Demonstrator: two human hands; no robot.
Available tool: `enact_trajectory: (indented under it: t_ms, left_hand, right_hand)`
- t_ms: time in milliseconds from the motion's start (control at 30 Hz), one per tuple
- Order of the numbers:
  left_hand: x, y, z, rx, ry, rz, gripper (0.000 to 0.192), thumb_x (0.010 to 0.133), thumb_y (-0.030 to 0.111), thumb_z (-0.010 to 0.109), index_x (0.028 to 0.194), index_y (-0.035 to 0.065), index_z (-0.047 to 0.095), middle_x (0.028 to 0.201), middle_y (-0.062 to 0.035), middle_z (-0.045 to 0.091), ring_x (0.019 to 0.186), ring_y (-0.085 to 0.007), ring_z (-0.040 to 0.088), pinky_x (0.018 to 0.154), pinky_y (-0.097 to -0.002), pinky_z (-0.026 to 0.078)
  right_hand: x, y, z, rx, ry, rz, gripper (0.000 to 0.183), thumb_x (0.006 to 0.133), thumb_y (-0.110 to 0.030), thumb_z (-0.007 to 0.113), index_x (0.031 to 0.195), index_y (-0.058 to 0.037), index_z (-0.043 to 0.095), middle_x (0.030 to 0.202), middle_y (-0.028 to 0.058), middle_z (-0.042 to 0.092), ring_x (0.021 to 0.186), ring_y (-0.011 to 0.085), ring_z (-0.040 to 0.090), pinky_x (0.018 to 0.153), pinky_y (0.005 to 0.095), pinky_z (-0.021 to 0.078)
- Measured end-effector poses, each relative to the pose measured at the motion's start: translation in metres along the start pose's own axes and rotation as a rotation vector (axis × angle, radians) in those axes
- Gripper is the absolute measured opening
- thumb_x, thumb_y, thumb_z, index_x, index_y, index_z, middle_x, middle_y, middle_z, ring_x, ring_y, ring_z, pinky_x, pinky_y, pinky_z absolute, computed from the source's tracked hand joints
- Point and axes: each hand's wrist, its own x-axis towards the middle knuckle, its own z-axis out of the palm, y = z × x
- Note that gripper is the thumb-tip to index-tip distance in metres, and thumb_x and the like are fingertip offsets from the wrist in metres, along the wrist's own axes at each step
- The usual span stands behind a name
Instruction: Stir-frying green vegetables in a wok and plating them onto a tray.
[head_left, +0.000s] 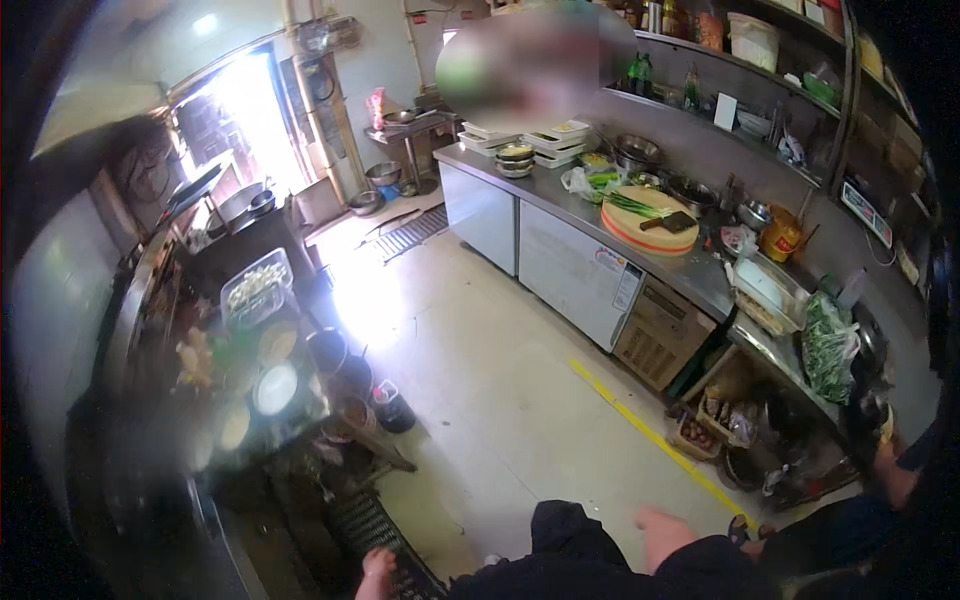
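Observation:
My left hand (379, 562) is low in the view, its fingers curled, with no object visible in it, above a dark slotted mat (382, 525) on the floor. My right hand (656, 521) is blurred over the pale floor, left of a yellow floor line (645, 427); its fingers cannot be made out. Neither hand visibly touches anything. Ahead on the right, a steel counter (551, 195) carries a round chopping board (660, 244) with green onions (630, 204) and a cleaver (670, 222). On the left stands a clear tub of pale chopped food (259, 289).
Another person's arm (896, 480) and sandalled foot (742, 529) are at the lower right, near a bag of leafy greens (829, 349) and low baskets (694, 436). A dark container (394, 409) stands beside the left worktop. A floor grate (409, 234) lies near the bright doorway (251, 120).

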Motion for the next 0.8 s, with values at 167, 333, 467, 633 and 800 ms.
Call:
enact_trajectory:
  t_ms: [167,333,467,633,800]
  left_hand:
    - [0.085,0.153,0.146,0.420,-0.115,0.355,0.029,0.077,0.018,0.063,0.098,-0.0026,0.063,0.076,-0.0088,0.063,0.069,-0.0185,0.061,0.063,-0.0311,0.049]
    - [0.133,0.223,0.221,0.990,-0.209,0.658,0.043,0.072,0.037,0.063,0.094,0.0003,0.067,0.094,-0.0165,0.066,0.091,-0.0296,0.062,0.082,-0.0332,0.048]
    - [0.181,0.248,0.242,0.808,-0.194,0.395,0.050,0.074,0.034,0.066,0.109,-0.0015,0.061,0.106,-0.0159,0.064,0.101,-0.0244,0.060,0.089,-0.0323,0.046]
    - [0.181,0.307,0.265,0.701,-0.023,0.114,0.044,0.075,0.031,0.066,0.106,0.0001,0.063,0.091,-0.0115,0.067,0.083,-0.0178,0.064,0.077,-0.0294,0.050]
    - [0.307,0.309,0.238,0.676,-0.157,0.187,0.033,0.079,0.029,0.067,0.100,0.0028,0.067,0.085,-0.0052,0.067,0.078,-0.0182,0.063,0.073,-0.0288,0.049]
  right_hand:
    - [0.080,0.088,0.013,0.196,-0.033,0.139,0.032,0.077,-0.020,0.052,0.101,-0.0012,0.063,0.105,0.0205,0.062,0.101,0.0344,0.058,0.086,0.0421,0.0451]
    - [0.126,0.022,-0.065,0.074,0.322,-0.056,0.030,0.076,-0.021,0.052,0.098,-0.0050,0.064,0.101,0.0196,0.063,0.098,0.0313,0.060,0.085,0.0357,0.0464]
    - [0.295,-0.121,-0.169,-0.119,0.009,-0.078,0.030,0.078,-0.017,0.049,0.103,-0.0077,0.064,0.110,0.0173,0.060,0.103,0.0291,0.058,0.088,0.0366,0.0443]
    - [0.439,-0.396,-0.358,0.136,0.199,-0.329,0.036,0.081,-0.031,0.047,0.104,-0.0073,0.063,0.104,0.0173,0.062,0.099,0.0332,0.059,0.085,0.0422,0.0456]
    - [0.475,-0.621,-0.470,0.303,0.250,-0.653,0.033,0.081,-0.031,0.051,0.100,-0.0071,0.063,0.093,0.0131,0.065,0.086,0.0307,0.062,0.074,0.0393,0.0488]
